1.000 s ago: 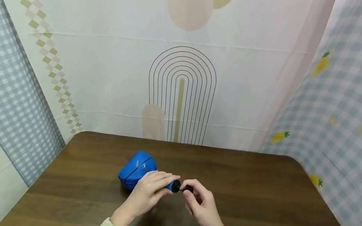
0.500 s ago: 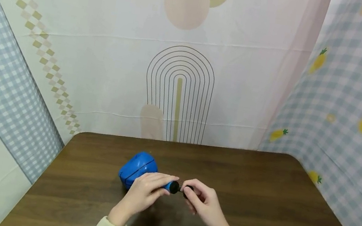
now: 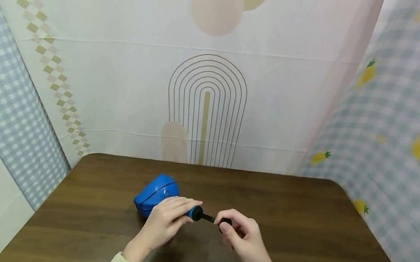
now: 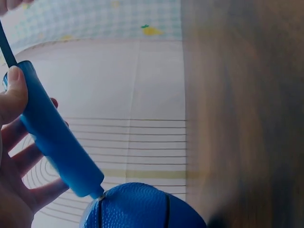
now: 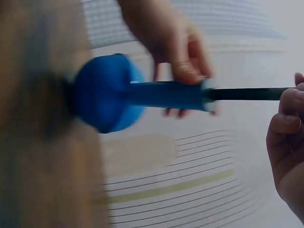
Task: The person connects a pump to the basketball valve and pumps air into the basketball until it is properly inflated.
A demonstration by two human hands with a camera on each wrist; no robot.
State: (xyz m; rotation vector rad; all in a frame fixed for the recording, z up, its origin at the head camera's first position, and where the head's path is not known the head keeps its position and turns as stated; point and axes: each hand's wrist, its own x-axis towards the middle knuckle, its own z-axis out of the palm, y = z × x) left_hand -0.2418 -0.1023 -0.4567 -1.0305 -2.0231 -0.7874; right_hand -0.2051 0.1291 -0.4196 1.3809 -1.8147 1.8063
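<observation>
The ball (image 3: pixel 154 193), at ten o'clock from the pump (image 4: pixel 61 133), is seemingly being inflated, the latter gripped by the left hand (image 3: pixel 163 221), its handle (image 3: pixel 227 221) (rod (image 5: pixel 249 94) bared) pinched by the right hand (image 3: pixel 246 241), an inward push probably called for.

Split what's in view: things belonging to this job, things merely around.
In the job:
blue pump, in the left hand
black handle, in the right hand
blue ball, at the pump's tip

Merely around:
wooden table
patterned cloths

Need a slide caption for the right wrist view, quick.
Left hand grips a blue pump, tip at a blue ball, its black rod running to the right hand.
</observation>
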